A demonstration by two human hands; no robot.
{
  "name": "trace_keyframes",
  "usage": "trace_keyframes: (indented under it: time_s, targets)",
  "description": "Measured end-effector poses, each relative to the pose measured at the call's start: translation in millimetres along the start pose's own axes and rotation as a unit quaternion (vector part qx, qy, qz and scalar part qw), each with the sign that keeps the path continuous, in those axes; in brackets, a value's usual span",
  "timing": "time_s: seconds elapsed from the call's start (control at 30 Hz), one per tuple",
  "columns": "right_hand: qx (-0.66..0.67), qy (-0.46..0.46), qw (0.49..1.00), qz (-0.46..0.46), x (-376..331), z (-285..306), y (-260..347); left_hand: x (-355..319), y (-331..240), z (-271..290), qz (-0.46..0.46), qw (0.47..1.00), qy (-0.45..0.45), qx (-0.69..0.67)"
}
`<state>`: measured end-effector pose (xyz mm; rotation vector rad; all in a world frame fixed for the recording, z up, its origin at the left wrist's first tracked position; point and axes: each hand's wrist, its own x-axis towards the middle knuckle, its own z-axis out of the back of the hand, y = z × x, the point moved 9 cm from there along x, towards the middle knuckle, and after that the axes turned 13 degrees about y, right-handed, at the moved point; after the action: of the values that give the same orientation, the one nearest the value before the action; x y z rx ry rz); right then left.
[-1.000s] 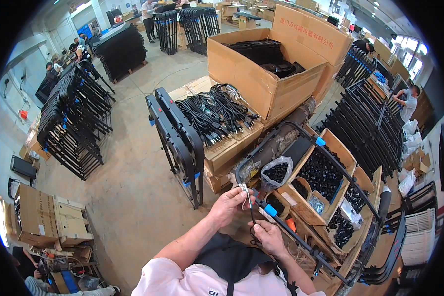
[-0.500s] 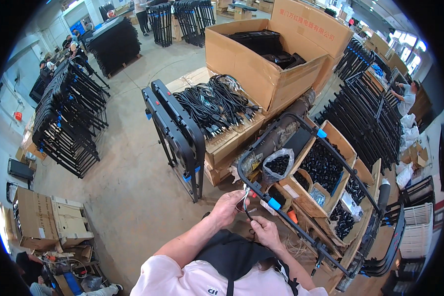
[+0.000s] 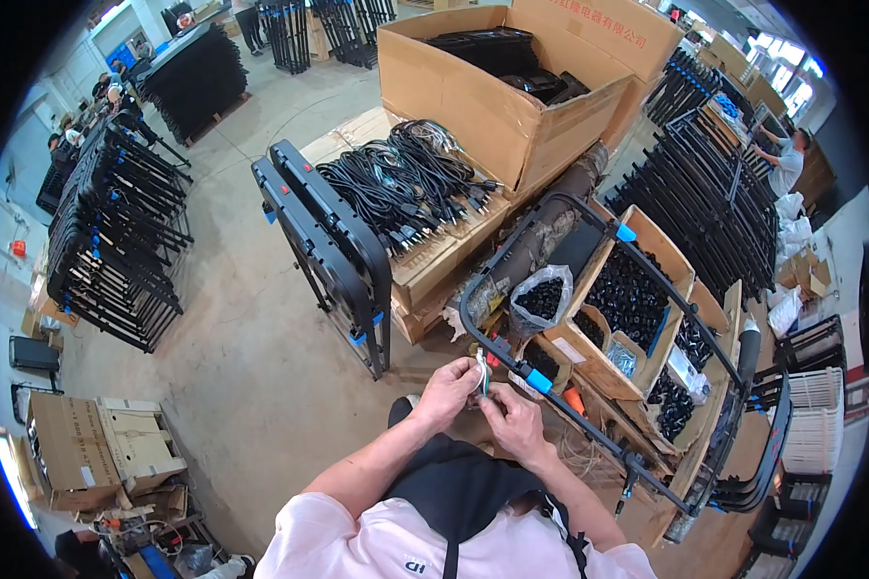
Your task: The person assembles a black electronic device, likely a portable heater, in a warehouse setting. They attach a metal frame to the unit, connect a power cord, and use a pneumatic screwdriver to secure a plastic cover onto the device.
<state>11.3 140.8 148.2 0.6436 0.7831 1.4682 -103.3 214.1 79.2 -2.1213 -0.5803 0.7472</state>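
Biggest thing ahead is the open cardboard carton [image 3: 459, 106], full of black parts. Next, the black tubular frame [image 3: 589, 425] lying over the wooden bins [image 3: 603, 374]; its near bar runs just beside the hands, prob the main obstacle to elbow room on the R side. Pile of black cords [image 3: 401, 188] sits beyond, in front of the carton, & a plastic bag [image 3: 543, 294] of small blk bits is just inside the frame's bend. L hand [image 3: 448, 394] has thumb + fingertips pinching the thin wires [image 3: 484, 376]; R hand [image 3: 515, 420] is curled in, pinching them just below. Wires are btwn both hands, near the frame's corner. IMO: grip close to the ends, keep strands apart, don't yank.
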Motion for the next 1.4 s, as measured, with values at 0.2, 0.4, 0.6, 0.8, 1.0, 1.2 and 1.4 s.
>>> trace_keyframes:
  time_s: [0.2, 0.4, 0.6, 0.8, 1.0, 1.2, 1.4]
  targets:
    - [-0.048, -0.055, 0.997, 0.007, 8.5, 7.8, 23.5, -3.7, -2.9, 13.6, 0.051, 0.993, -0.064, 0.089]
    - [-0.007, -0.032, 0.996, -0.087, 15.6, -9.2, -20.9, -0.6, 6.1, 21.9, -0.041, 0.992, -0.098, 0.063]
    - [0.018, 0.032, 0.985, -0.167, 23.6, -11.0, -12.4, 6.2, 8.1, 33.4, -0.032, 0.996, -0.068, 0.041]
    - [0.011, -0.017, 0.997, -0.077, 27.3, -20.4, -22.7, 9.6, -15.1, 40.5, -0.084, 0.961, -0.118, 0.235]
    - [0.224, 0.084, 0.931, -0.276, 25.0, -59.9, -70.8, 44.2, 35.8, 71.9, 0.029, 0.971, -0.097, 0.215]
    - [0.392, 0.026, 0.870, -0.299, 28.9, -88.4, -99.4, 72.1, 57.3, 77.5, 0.073, 0.978, -0.061, 0.188]
    - [0.418, 0.011, 0.851, -0.317, 34.5, -96.2, -93.4, 77.2, 44.9, 76.2, 0.076, 0.959, -0.043, 0.268]
